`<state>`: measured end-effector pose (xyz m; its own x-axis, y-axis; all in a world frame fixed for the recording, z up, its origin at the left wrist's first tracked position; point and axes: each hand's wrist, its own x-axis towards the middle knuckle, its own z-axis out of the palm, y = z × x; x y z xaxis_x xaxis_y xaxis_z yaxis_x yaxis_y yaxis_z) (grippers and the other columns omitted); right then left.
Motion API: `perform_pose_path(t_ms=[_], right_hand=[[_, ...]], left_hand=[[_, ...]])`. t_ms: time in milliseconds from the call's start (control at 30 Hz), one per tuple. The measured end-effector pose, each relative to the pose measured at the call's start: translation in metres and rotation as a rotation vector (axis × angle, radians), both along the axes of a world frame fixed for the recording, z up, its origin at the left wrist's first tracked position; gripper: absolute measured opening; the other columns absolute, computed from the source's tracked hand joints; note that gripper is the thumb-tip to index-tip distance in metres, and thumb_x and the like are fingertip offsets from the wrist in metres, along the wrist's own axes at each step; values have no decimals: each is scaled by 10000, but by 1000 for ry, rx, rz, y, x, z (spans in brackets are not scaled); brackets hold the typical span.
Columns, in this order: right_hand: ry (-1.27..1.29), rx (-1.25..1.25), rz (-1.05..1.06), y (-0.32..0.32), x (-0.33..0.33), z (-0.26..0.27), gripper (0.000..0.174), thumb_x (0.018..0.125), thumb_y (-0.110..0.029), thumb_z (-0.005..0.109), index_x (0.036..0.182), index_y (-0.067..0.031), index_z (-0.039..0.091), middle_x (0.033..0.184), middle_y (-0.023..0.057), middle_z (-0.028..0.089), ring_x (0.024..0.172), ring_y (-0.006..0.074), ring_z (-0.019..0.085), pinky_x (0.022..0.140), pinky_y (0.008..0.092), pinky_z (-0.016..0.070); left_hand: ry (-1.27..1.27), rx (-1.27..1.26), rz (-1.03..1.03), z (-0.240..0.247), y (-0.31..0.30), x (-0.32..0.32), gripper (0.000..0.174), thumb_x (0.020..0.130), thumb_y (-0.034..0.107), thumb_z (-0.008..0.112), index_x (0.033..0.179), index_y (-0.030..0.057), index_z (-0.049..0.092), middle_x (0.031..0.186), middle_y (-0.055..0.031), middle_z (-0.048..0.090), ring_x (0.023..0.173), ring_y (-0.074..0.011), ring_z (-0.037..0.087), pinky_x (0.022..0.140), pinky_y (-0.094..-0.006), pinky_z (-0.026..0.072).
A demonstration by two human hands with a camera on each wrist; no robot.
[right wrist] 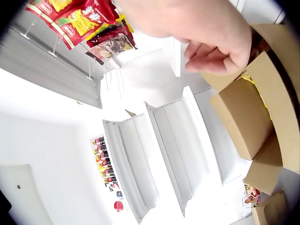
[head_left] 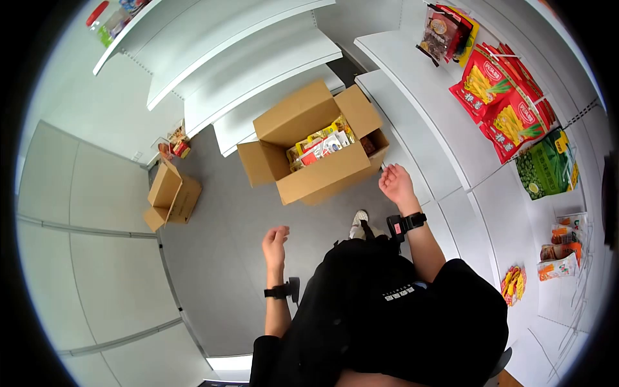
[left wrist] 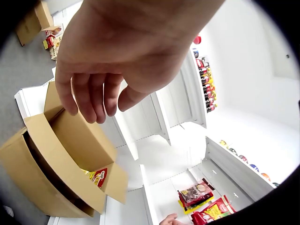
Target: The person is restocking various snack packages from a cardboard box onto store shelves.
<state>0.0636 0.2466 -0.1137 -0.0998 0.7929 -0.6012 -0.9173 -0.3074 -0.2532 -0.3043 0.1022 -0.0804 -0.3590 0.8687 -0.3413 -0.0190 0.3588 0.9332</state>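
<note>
Both hands empty, fingers loose: R hand [head_left: 396,182] just beside near-right flap of open cardboard box [head_left: 322,180] on floor [head_left: 225,238], L hand [head_left: 276,242] well apart to left; prob. pre-pick reach, next needs R dipping in among snack pkts [head_left: 320,145] w/ firm grip on one

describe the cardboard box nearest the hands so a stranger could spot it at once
On the grey floor between the white shelves, look just ahead of the person's right hand. The big cardboard box stands there, flaps open, full of colourful snack packets; the small box by the wall is plainly smaller.
</note>
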Motion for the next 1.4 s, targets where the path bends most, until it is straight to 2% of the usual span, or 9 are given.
perform_pose_path(t_ms=[233, 400, 800, 933, 1067, 1167, 1200, 1300, 1400], right_hand=[[-33, -84, 203, 69, -15, -6, 189, 892, -263, 534, 891, -75, 551, 839, 45, 582, 752, 168, 538, 691, 306, 460], [7, -201, 146, 93, -22, -15, 211, 921, -263, 498, 871, -63, 541, 835, 47, 569, 749, 171, 525, 690, 306, 463], [89, -276, -195, 84, -2, -34, 255, 915, -253, 479, 892, -21, 580, 864, 115, 596, 786, 224, 552, 687, 358, 482], [99, -369, -357, 88, -24, -30, 289, 922, -279, 468, 905, -12, 577, 898, 131, 587, 789, 236, 541, 697, 364, 483], [128, -383, -430, 87, -54, -28, 321, 931, -304, 451, 971, -1, 551, 965, 145, 565, 809, 247, 526, 714, 375, 479], [87, -447, -510, 83, -73, -27, 338, 933, -309, 444, 1043, 3, 516, 1014, 151, 544, 835, 249, 517, 725, 383, 474], [65, -463, -536, 82, -77, -26, 345, 933, -310, 443, 1067, 3, 503, 1028, 153, 538, 845, 248, 514, 729, 385, 473], [35, -572, -606, 70, -86, -16, 359, 933, -317, 440, 1103, -3, 480, 1044, 154, 528, 858, 250, 506, 737, 388, 469], [12, -663, -637, 62, -96, -9, 360, 935, -321, 441, 1103, -5, 483, 1065, 156, 519, 880, 252, 500, 744, 384, 464]], left_hand=[[-14, -66, -65, -38, 138, 0, 232, 884, 228, 554, 934, 18, 639, 934, -59, 666, 865, -150, 620, 734, -276, 464], [-37, -181, -138, -59, 186, 25, 231, 880, 224, 536, 940, 25, 636, 925, -54, 664, 833, -144, 624, 710, -273, 466], [-1, -486, -420, -139, 311, 3, 265, 826, 278, 597, 950, 46, 622, 844, -21, 625, 735, -126, 596, 608, -277, 450], [-71, -592, -529, -202, 370, -7, 222, 822, 273, 590, 860, 55, 616, 757, -32, 613, 637, -123, 581, 494, -267, 428], [122, -621, -699, -245, 425, -5, 186, 804, 252, 599, 846, 71, 591, 731, -15, 585, 564, -101, 531, 429, -238, 374], [396, -440, -840, -305, 450, -1, 362, 778, 312, 585, 931, -11, 641, 887, -203, 655, 815, -299, 634, 715, -377, 500], [415, -397, -849, -309, 456, 5, 447, 770, 331, 581, 1020, -37, 628, 993, -266, 632, 976, -373, 599, 867, -400, 456], [648, -255, -936, -309, 468, 22, 505, 762, 348, 583, 1049, -68, 612, 1032, -288, 613, 1014, -380, 586, 880, -416, 453], [619, -214, -1213, -327, 494, 35, 561, 750, 360, 597, 1077, -97, 589, 1047, -293, 605, 1032, -378, 577, 903, -411, 445]])
